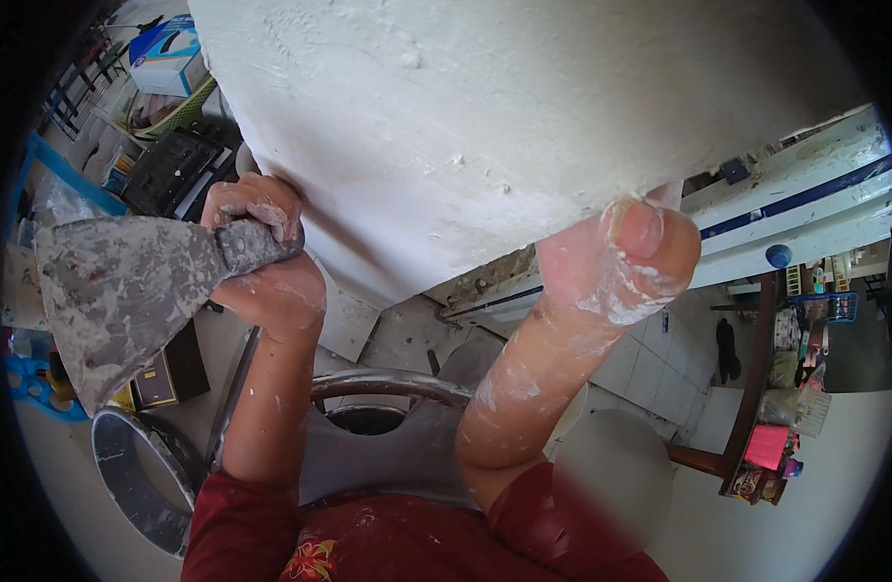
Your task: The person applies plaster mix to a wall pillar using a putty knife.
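My left hand (271, 272) is wrapped round the short handle of a wide putty knife (131, 286), its grey, plaster-smeared blade jutting to the left. The curled knuckles touch or sit very near the left edge of a large white slab (436, 136) with a lumpy, plastered surface, which fills the upper middle. My right hand (630, 252), streaked with white paste, is closed on the slab's lower edge, thumb toward me and the other fingers mostly hidden behind it.
A bucket (145, 475) stands at lower left, a round metal-framed chair (368, 446) below me. Boxes (170, 58), a black case (170, 170) and a blue frame crowd the left. At right are a white blue-striped door frame (795, 194) and a wooden table (751, 407) with clutter.
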The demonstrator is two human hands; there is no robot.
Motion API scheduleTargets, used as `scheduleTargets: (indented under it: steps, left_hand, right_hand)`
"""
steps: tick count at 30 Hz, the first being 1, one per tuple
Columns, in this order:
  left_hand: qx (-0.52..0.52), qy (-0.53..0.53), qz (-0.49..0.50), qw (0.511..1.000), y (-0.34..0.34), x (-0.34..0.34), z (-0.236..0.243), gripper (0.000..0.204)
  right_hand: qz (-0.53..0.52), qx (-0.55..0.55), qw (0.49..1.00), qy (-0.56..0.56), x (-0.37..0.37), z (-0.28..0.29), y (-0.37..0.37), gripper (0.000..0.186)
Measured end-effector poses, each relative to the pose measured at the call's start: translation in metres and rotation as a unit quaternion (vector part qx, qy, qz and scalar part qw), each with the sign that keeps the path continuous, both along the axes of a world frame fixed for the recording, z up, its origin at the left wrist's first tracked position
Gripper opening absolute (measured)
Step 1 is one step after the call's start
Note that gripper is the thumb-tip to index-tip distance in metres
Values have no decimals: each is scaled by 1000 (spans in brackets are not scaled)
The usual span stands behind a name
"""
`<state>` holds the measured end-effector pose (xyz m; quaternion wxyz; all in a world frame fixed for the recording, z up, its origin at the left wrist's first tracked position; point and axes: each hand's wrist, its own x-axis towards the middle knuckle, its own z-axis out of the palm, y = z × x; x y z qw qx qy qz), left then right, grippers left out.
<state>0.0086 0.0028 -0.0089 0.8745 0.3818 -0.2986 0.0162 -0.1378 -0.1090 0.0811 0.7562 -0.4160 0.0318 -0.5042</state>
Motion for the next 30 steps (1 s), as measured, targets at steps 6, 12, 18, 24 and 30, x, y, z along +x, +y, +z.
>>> scheduleTargets:
  steps: [6, 12, 18, 24, 30]
  left_hand:
    - [-5, 0, 9, 1000, -2, 2, 0, 46]
    - [-36, 15, 34, 999, -8, 0, 0, 46]
    - [7, 108, 59, 992, -1, 2, -20, 34]
    - [183, 43, -40, 981, 71, -50, 27, 32]
    - [344, 88, -111, 928, 239, -117, 28, 36]
  right_hand:
    - [104, -109, 985, -83, -6, -20, -32, 81]
    - [38, -164, 986, -24, 4, -5, -29, 101]
    - [24, -192, 981, -28, 32, 13, -8, 114]
    - [-142, -170, 974, 45, 33, 24, 11, 63]
    - [-219, -248, 936, 118, 27, 32, 39, 77]
